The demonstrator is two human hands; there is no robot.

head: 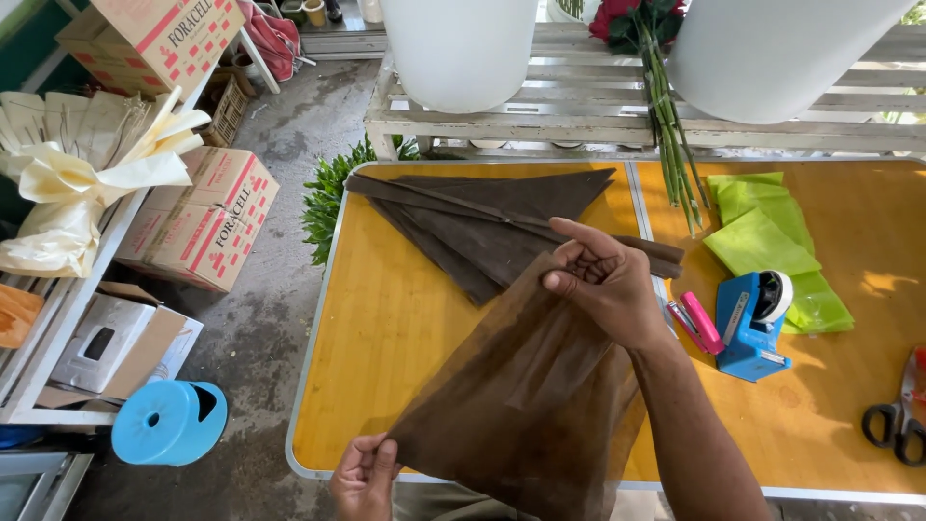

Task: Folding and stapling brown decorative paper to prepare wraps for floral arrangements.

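Brown mesh sheet (526,386) is stretched between 2 hands above the tabletop (386,318): right hand (603,280) pinches its top corner, left hand (365,475) pinches the lower corner, probably to keep it flat. Folded brown sheets (482,217) lie just beyond the right hand.

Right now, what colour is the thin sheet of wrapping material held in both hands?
Dark brown, slightly sheer; the thin wrapping sheet shows best in the head view.

The orange tabletop (386,328) with its pale metal rim carries a stack of folded dark brown sheets (482,217) at the far side. Towards the right lie rose stems (672,154), lime green sheets (767,241), a blue tape dispenser (750,328), a pink stapler (698,323), and black-handled scissors (899,420) at the edge.
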